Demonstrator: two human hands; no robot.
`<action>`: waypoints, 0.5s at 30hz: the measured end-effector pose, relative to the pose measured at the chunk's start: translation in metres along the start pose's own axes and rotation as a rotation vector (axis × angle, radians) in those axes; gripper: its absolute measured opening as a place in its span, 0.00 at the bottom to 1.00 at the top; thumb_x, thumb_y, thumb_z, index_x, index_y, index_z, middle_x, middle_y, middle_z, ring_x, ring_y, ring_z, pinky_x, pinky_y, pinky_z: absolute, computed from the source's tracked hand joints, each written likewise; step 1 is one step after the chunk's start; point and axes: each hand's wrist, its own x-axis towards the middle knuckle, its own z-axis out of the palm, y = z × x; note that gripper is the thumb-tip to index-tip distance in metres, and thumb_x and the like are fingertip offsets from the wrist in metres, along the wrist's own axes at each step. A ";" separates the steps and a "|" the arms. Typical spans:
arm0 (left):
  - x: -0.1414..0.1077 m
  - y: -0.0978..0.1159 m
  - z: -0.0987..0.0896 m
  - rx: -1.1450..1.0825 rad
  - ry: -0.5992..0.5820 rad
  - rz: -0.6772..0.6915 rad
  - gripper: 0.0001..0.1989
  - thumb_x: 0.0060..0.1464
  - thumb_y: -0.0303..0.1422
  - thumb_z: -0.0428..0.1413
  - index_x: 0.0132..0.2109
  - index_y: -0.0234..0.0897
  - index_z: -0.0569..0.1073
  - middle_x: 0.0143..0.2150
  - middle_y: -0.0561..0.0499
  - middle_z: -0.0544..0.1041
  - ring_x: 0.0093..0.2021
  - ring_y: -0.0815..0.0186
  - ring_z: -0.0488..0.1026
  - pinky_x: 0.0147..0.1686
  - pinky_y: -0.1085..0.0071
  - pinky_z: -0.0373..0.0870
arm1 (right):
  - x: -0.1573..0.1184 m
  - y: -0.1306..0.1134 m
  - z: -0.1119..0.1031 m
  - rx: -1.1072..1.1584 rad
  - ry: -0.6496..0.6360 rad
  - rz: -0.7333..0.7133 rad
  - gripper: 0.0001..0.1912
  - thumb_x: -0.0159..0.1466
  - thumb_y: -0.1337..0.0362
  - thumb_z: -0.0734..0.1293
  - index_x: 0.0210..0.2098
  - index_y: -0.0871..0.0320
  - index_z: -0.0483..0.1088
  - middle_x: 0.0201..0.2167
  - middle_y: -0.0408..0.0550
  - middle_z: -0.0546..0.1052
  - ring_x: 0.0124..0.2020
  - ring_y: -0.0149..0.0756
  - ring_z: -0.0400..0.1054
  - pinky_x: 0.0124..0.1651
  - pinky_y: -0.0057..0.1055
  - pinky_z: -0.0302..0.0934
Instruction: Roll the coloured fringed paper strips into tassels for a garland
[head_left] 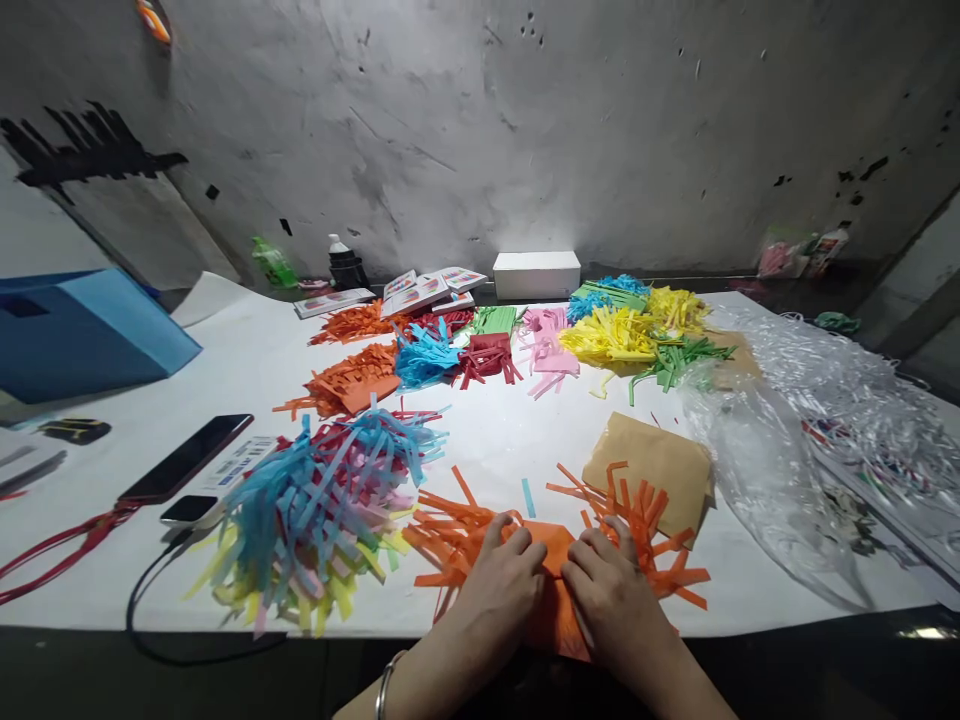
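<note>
An orange fringed tissue-paper piece lies at the front edge of the white-covered table, its cut strips spread to both sides. My left hand grips its left part with bent fingers, a silver bangle on that wrist. On the right part, my right hand is curled over the paper, close beside my left hand. Left of my hands lies a pile of blue, pink and yellow fringed tissue. A brown envelope rests just beyond my right hand, partly under the orange strips.
Fringed bundles, including a yellow one, line the table's back with a white box. At left are a phone, a cable and a blue box. Clear plastic lies at right.
</note>
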 end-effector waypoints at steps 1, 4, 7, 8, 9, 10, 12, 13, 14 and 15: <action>0.000 -0.002 0.001 -0.013 0.020 -0.009 0.12 0.59 0.22 0.58 0.28 0.40 0.77 0.30 0.51 0.75 0.36 0.61 0.70 0.55 0.52 0.60 | 0.001 -0.001 0.001 0.002 0.001 0.006 0.09 0.59 0.76 0.65 0.29 0.56 0.68 0.29 0.44 0.72 0.40 0.42 0.66 0.63 0.50 0.44; -0.002 -0.005 -0.002 -0.035 0.078 -0.018 0.11 0.58 0.22 0.59 0.28 0.38 0.75 0.31 0.51 0.76 0.37 0.61 0.70 0.49 0.56 0.64 | 0.005 -0.003 0.005 0.054 0.050 0.030 0.11 0.60 0.77 0.63 0.28 0.55 0.67 0.27 0.43 0.71 0.38 0.41 0.66 0.63 0.49 0.45; -0.007 0.001 -0.008 -0.095 0.162 0.015 0.07 0.61 0.23 0.56 0.36 0.38 0.76 0.41 0.48 0.78 0.44 0.60 0.71 0.49 0.59 0.65 | 0.013 -0.003 0.009 0.131 0.130 0.074 0.12 0.61 0.78 0.62 0.28 0.55 0.67 0.25 0.41 0.71 0.34 0.38 0.66 0.62 0.46 0.48; -0.009 0.005 -0.009 -0.142 0.179 0.052 0.07 0.61 0.22 0.55 0.38 0.38 0.76 0.43 0.48 0.78 0.45 0.60 0.71 0.49 0.61 0.66 | 0.015 -0.002 0.009 0.151 0.158 0.104 0.12 0.62 0.76 0.62 0.28 0.55 0.68 0.25 0.40 0.72 0.34 0.37 0.66 0.61 0.45 0.49; -0.010 0.008 -0.009 -0.191 0.182 0.083 0.07 0.61 0.22 0.55 0.40 0.37 0.75 0.44 0.48 0.78 0.45 0.61 0.71 0.49 0.63 0.67 | 0.018 0.000 0.008 0.173 0.195 0.147 0.11 0.64 0.75 0.62 0.29 0.54 0.69 0.26 0.40 0.73 0.34 0.37 0.67 0.61 0.45 0.50; -0.010 0.012 -0.008 -0.231 0.174 0.094 0.08 0.60 0.21 0.55 0.41 0.37 0.74 0.44 0.48 0.78 0.44 0.61 0.71 0.47 0.65 0.68 | 0.020 0.003 0.005 0.194 0.238 0.198 0.11 0.65 0.74 0.62 0.30 0.54 0.70 0.27 0.40 0.74 0.34 0.37 0.68 0.60 0.45 0.50; -0.008 0.015 -0.006 -0.259 0.119 0.030 0.09 0.55 0.21 0.58 0.41 0.38 0.74 0.44 0.48 0.78 0.43 0.59 0.72 0.44 0.65 0.71 | 0.022 0.014 -0.003 0.228 0.347 0.310 0.11 0.68 0.71 0.61 0.33 0.53 0.72 0.29 0.41 0.76 0.36 0.37 0.70 0.59 0.45 0.53; -0.006 0.015 -0.005 -0.252 0.097 -0.036 0.10 0.52 0.22 0.59 0.41 0.39 0.74 0.45 0.47 0.78 0.44 0.58 0.72 0.44 0.64 0.71 | 0.022 0.021 -0.008 0.239 0.411 0.369 0.10 0.69 0.69 0.61 0.35 0.53 0.73 0.31 0.42 0.77 0.36 0.37 0.71 0.57 0.44 0.55; -0.004 0.014 -0.005 -0.239 0.080 -0.103 0.12 0.50 0.23 0.60 0.42 0.40 0.75 0.47 0.46 0.78 0.46 0.56 0.73 0.45 0.62 0.72 | 0.020 0.031 -0.014 0.245 0.479 0.434 0.08 0.70 0.66 0.62 0.36 0.54 0.73 0.32 0.43 0.78 0.37 0.38 0.72 0.54 0.42 0.59; -0.002 0.012 -0.006 -0.225 0.071 -0.162 0.13 0.49 0.23 0.60 0.43 0.40 0.76 0.48 0.45 0.78 0.47 0.54 0.73 0.46 0.60 0.72 | 0.016 0.042 -0.021 0.248 0.550 0.504 0.08 0.70 0.64 0.63 0.37 0.55 0.73 0.33 0.45 0.79 0.37 0.39 0.72 0.49 0.40 0.62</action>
